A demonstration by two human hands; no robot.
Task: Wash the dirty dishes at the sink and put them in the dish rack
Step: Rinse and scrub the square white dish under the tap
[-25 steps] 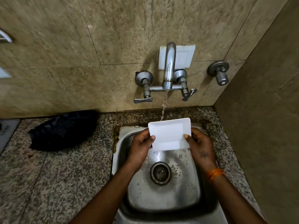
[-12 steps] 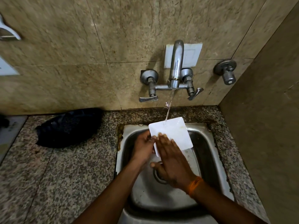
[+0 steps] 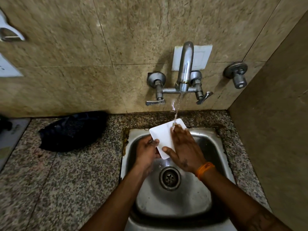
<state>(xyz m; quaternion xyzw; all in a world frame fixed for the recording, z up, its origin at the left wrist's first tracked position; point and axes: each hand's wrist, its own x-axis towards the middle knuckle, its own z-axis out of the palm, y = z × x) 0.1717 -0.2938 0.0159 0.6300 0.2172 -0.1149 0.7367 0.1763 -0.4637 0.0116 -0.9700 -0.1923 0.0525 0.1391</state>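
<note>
White plate (image 3: 164, 137) is held tilted over the steel sink (image 3: 215, 144), under water running from the tap (image 3: 185, 67). Left hand (image 3: 146, 152) grips its lower left edge, thumb curled over the rim. Right hand (image 3: 183, 147) lies flat on the plate, fingers straight, fingertips in the stream. Black cloth (image 3: 73, 130) lies on the speckled desk (image 3: 66, 180), left of the sink.

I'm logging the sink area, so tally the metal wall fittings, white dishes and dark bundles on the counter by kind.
Spout taps: 1, the running tap
Lever handles: 2
Separate wall valves: 1
White dishes: 1, the white dish
Dark bundles: 1
Total: 6
</note>
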